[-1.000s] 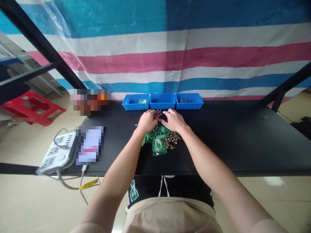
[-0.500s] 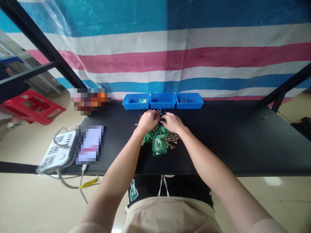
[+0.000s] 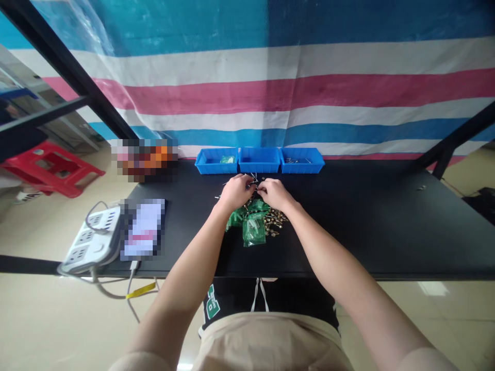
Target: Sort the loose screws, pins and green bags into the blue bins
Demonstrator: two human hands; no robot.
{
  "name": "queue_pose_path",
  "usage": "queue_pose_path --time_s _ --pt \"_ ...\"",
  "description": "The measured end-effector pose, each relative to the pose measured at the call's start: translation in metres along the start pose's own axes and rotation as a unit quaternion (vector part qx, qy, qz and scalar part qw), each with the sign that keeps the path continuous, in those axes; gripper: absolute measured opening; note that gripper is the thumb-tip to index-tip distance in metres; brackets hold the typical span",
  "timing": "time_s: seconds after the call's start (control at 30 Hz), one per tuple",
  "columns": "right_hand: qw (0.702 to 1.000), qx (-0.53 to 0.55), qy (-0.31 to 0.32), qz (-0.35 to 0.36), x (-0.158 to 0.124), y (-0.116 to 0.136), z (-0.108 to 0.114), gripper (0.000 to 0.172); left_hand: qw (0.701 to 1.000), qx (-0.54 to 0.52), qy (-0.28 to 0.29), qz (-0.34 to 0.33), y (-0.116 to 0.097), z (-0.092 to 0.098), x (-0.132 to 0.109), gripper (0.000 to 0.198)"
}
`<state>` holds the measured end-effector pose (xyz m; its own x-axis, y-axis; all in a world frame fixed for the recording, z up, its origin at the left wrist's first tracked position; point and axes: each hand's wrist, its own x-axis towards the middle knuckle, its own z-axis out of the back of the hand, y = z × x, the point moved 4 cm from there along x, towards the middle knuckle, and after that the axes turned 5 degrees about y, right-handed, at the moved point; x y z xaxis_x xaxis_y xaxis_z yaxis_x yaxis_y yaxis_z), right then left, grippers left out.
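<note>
Small metal pins (image 3: pixel 253 180) sit between the left hand (image 3: pixel 235 192) and right hand (image 3: pixel 276 194), both curled nearly closed; any grip is too small to tell. Brass fittings (image 3: pixel 275 219) and green plastic bags (image 3: pixel 254 230) lie just below the pins on the desk (image 3: pixel 348 242), with three blue trays (image 3: pixel 259 160) just beyond them.

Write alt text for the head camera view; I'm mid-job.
The left hand and right hand meet over small metal parts on a black table, just beyond green plastic bags and loose brass fittings. Three blue bins stand in a row further on.
</note>
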<state>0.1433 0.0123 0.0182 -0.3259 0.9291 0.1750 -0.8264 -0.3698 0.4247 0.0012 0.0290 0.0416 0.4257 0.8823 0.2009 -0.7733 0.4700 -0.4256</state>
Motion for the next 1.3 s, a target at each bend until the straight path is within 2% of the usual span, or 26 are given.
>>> queue_pose_path --time_s 0.33,0.43,0.5,0.6,0.73,0.9,1.03,1.17,1.3 --pt "0.998 -0.056 0.034 -0.017 -0.004 0.009 0.004 0.022 1.0 0.004 0.009 -0.009 -0.003 0.001 0.0 0.026" --pt "0.998 -0.062 0.019 -0.01 -0.004 0.01 0.005 0.02 1.0 -0.001 0.005 -0.012 -0.003 0.0 0.0 0.025" --pt "0.998 -0.054 -0.012 -0.007 -0.003 0.009 0.007 0.02 1.0 -0.009 -0.007 -0.012 -0.002 0.001 0.0 0.024" --pt "0.998 -0.008 -0.069 0.003 -0.003 0.008 0.012 0.02 0.999 -0.026 -0.039 -0.02 -0.002 0.003 0.0 0.027" --pt "0.988 0.105 -0.114 0.001 -0.002 0.004 0.017 0.018 0.995 -0.038 -0.074 -0.046 -0.003 0.005 -0.001 0.032" --pt "0.959 0.226 -0.17 -0.014 -0.004 -0.001 0.02 0.018 0.995 -0.037 -0.074 -0.047 -0.003 0.005 0.0 0.025" --pt "0.946 0.275 -0.169 -0.016 -0.002 -0.004 0.017 0.017 0.994 -0.047 -0.085 -0.049 -0.004 0.009 0.0 0.022" --pt "0.934 0.327 -0.141 -0.024 0.0 -0.007 0.011 0.017 0.989 -0.087 -0.106 -0.047 -0.007 0.013 -0.001 0.019" --pt "0.934 0.332 -0.128 -0.039 0.0 -0.009 0.008 0.018 0.984 -0.137 -0.112 -0.03 -0.009 0.017 -0.003 0.017"
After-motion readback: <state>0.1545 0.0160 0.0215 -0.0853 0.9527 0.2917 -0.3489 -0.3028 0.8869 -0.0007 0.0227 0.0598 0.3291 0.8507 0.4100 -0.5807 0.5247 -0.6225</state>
